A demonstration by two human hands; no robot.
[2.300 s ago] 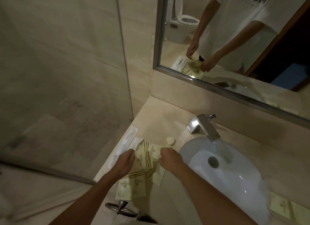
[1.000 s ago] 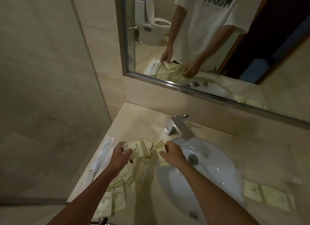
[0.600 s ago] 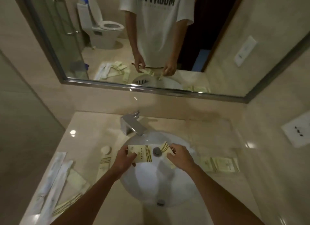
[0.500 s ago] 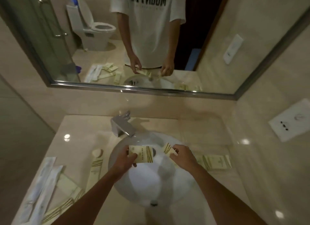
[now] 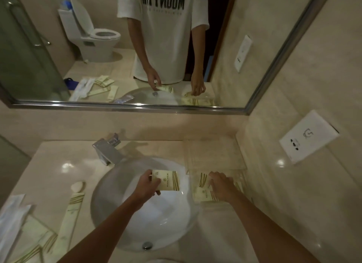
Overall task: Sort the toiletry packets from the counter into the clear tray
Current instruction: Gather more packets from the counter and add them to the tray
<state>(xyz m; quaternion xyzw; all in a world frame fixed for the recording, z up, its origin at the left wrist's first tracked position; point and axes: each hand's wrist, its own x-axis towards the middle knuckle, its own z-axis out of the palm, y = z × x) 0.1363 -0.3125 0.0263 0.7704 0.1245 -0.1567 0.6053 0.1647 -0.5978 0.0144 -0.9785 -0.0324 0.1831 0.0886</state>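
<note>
Head view: A beige stone bench (image 5: 49, 176) runs under a wide steel-framed mirror (image 5: 137, 105) in a dimly lit tiled bathroom, with a round white sink (image 5: 109, 204) set into it and a square chrome faucet (image 5: 107, 152) at the back. A white wall plate (image 5: 307, 136) sits on the tiles to the right.

The person's left hand (image 5: 146, 186) hangs over the basin, fingers (image 5: 154, 181) pinching a cream packet (image 5: 169, 181) with gold stripes. The right hand (image 5: 221, 185) reaches into the clear tray (image 5: 213, 154) just right of the sink, its fingers pressed down on a striped packet (image 5: 202, 179) lying among other packets (image 5: 202, 194) there; whether they grip it cannot be told.

On the bench left of the sink lie a long narrow sachet (image 5: 71, 211), a small round soap (image 5: 77, 186) just beyond it, white wrapped items (image 5: 11, 217) at the edge, and more cream packets (image 5: 39, 239) near the front corner.

The mirror shows a toilet (image 5: 98, 39) with its lid up, a glass shower door (image 5: 25, 52), and the person's white T-shirt (image 5: 166, 37), whose dark lettering reads reversed, "MOUNTTA" being the visible part. The print on the held packet is too small to read.
</note>
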